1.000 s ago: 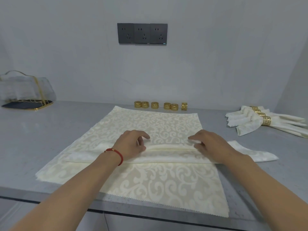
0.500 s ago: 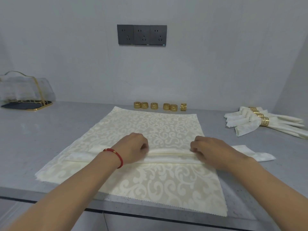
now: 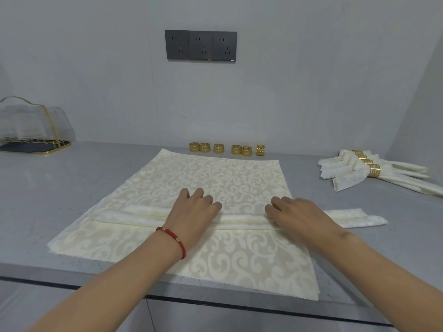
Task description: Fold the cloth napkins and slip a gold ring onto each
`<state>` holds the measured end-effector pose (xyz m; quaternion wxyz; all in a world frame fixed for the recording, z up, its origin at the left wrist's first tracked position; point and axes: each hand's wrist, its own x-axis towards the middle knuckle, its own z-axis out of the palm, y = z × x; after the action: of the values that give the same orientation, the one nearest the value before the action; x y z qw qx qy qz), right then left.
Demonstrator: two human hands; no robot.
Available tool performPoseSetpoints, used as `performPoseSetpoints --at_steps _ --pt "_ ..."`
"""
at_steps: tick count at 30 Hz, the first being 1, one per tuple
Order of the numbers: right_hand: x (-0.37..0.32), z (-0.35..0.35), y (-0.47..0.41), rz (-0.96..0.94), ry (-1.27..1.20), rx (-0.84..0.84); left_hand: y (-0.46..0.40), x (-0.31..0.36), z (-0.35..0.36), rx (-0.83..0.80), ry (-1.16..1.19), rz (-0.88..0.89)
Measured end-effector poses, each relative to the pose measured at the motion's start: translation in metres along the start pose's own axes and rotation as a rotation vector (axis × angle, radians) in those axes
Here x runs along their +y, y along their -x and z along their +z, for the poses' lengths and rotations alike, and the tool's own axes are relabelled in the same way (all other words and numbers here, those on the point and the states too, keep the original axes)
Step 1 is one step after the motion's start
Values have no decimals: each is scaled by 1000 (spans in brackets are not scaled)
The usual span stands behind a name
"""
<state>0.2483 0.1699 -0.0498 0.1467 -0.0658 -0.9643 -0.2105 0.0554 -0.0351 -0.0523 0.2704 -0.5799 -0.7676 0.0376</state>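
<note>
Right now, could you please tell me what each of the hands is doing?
Left hand: open, fingers pressing on the napkin fold.
Right hand: open, fingers pressing on the same fold.

The napkin (image 3: 215,180) lies on the table (image 3: 72,188). Both hands, the left hand (image 3: 191,212) and the right hand (image 3: 299,214), rest on its pleated band (image 3: 242,220) in the middle. Behind it stands a row of rings (image 3: 226,149). The finished napkins (image 3: 374,171) lie far right, and a holder (image 3: 33,130) far left.

wall sockets (image 3: 201,45), wire holder (image 3: 36,130), grey counter (image 3: 72,183)
</note>
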Motion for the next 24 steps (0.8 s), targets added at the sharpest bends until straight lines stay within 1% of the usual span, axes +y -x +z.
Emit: performPoseSetpoints --at_steps 2,4,6,8,10,12,14,16,19,21,22,24 --pt "-8 -12 5 -17 -15 -64 2 12 -7 -63 1 5" --pt "-6 -15 8 37 -120 -126 4 17 -4 -96 85 -81" --pt "1 -14 11 142 -261 -145 4 19 -6 -123 155 -205" --pt "2 -6 16 201 -362 -99 10 19 0 -78 211 -270" --pt "0 2 19 186 -315 -62 16 19 7 19 275 -288" --pt "-5 3 21 122 -183 -41 21 18 14 95 340 -323" --pt "-6 2 21 95 -84 21 24 19 14 102 365 -310" --pt "-6 2 21 60 -19 72 28 19 6 49 367 -262" --pt "-11 -4 25 21 42 81 36 16 4 -2 407 -163" --pt "-15 -8 28 39 37 32 44 20 0 -56 411 -118" --pt "-19 -13 28 54 40 -24 47 23 -2 -99 447 -124" --pt "-29 -28 27 85 50 -133 53 32 -5 -221 513 -191"
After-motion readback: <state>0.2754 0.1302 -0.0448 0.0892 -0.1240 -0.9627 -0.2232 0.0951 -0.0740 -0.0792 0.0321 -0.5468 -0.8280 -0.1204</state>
